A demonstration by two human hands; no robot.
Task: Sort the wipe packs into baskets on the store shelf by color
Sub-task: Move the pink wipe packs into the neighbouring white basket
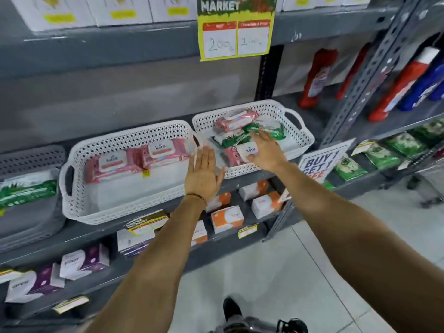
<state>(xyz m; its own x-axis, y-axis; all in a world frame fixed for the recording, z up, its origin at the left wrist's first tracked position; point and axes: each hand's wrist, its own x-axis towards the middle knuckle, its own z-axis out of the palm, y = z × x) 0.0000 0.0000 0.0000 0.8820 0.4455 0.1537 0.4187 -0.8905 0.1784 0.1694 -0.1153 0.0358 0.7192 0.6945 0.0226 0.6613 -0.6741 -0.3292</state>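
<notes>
Two white perforated baskets stand side by side on the grey shelf. The middle basket (pixel 79 207) holds two pink wipe packs (pixel 137 162) lying flat at its back. The right basket (pixel 305 138) holds a mix of pink packs (pixel 236 120) and green packs (pixel 264 129). My right hand (pixel 265 152) reaches into the right basket and rests on a pink pack (pixel 234 156) with a white lid; a firm grip cannot be seen. Between the two baskets my left hand (pixel 204 174) hovers flat, fingers apart, holding nothing. A grey basket (pixel 33 157) at the far left holds a green pack (pixel 26 191).
A yellow price sign (pixel 235 27) hangs from the shelf above. Red and blue bottles (pixel 317 78) stand to the right behind a slanted metal upright (pixel 374 73). Green packets (pixel 382 155) and a promo card (pixel 319 162) sit lower right. Orange and purple boxes (pixel 228 218) fill the shelves below.
</notes>
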